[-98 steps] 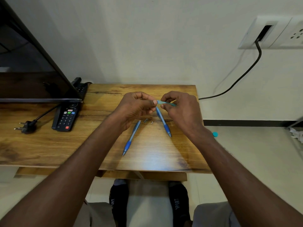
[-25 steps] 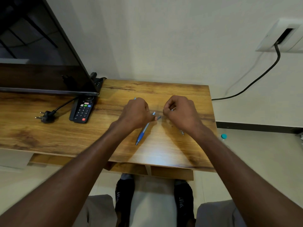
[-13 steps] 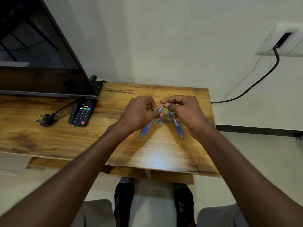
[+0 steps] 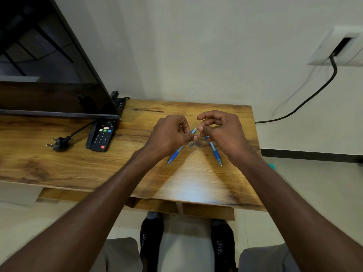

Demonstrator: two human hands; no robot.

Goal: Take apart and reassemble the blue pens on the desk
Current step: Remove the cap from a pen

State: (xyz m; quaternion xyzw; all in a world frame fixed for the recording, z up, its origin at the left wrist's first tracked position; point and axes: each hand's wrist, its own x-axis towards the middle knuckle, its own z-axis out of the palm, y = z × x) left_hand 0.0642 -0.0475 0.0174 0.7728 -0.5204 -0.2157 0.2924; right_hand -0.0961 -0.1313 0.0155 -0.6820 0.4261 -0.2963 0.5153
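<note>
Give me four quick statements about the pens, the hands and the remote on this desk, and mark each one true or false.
1. The left hand holds a blue pen. True.
2. The remote lies right of both hands. False: it lies to their left, by the screen.
3. The second pen lies below the right hand. True.
4. The loose plug sits in the wall socket. False: it lies on the desk.

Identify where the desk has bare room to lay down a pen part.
Free: the desk front strip nearer than the pens, and between remote and left hand. Crowded: under both hands, around the two pens.
</note>
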